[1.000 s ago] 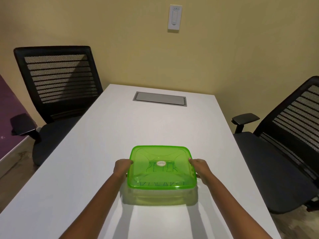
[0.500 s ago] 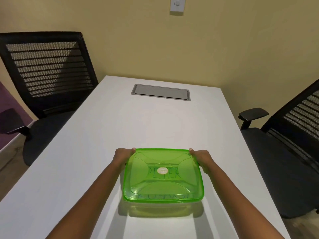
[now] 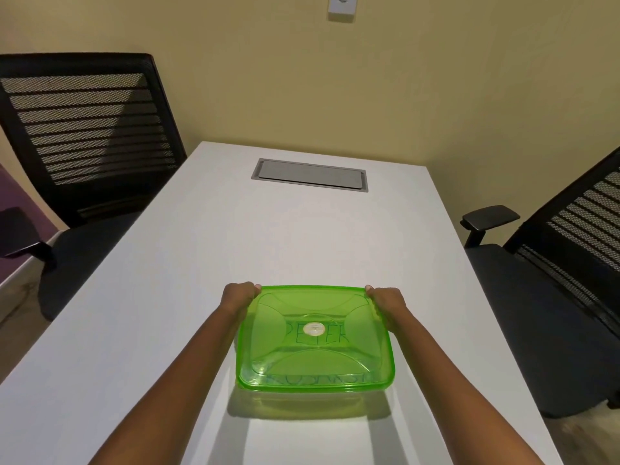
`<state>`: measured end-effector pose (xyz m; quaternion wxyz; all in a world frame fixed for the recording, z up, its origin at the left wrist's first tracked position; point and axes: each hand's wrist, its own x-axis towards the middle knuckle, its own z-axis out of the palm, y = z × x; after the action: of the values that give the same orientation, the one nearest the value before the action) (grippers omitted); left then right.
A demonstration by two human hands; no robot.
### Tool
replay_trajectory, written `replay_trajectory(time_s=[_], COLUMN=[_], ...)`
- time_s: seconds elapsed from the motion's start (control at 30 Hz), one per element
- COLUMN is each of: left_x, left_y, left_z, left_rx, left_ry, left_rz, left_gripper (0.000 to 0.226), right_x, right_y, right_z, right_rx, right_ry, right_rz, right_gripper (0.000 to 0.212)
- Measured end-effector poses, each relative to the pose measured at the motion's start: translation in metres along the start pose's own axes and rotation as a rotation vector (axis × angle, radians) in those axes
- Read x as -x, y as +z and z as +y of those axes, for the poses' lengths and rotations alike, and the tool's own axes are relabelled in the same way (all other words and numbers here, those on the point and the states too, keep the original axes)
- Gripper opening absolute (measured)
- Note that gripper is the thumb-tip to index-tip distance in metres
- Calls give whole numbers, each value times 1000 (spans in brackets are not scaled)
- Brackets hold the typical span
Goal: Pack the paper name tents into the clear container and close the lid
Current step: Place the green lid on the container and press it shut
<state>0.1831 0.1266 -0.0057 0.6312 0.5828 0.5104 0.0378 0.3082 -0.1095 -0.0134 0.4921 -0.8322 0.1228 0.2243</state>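
Observation:
A translucent green lid lies flat on the clear container, which stands on the white table. Through the lid I read handwritten letters on the paper name tents inside. My left hand grips the lid's far left corner, thumb on top. My right hand grips the far right corner the same way. Most of each tent is hidden under the green plastic.
A grey cable hatch is set into the table's far end. One black mesh office chair stands at the left and another at the right. A yellow wall with a white switch closes the far side.
Both hands slid from the lid's side edges forward to its far corners. The lid now lies flatter on the container, and the view has tilted downward.

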Motion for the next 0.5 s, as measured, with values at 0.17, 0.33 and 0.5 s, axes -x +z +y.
replay_trajectory(time_s=[0.17, 0.33, 0.5], left_x=[39, 79, 110], left_y=[1, -5, -11], left_z=[-12, -43, -74], left_rx=[-364, -465, -474], left_ry=[266, 268, 283], left_rz=[176, 307, 354], left_gripper=[41, 46, 45], right_x=[32, 82, 117], right_y=[-6, -11, -12], right_z=[10, 43, 67], right_rx=[120, 151, 254], right_ry=[-179, -205, -148], right_rz=[25, 178, 236], right_gripper=[36, 45, 49])
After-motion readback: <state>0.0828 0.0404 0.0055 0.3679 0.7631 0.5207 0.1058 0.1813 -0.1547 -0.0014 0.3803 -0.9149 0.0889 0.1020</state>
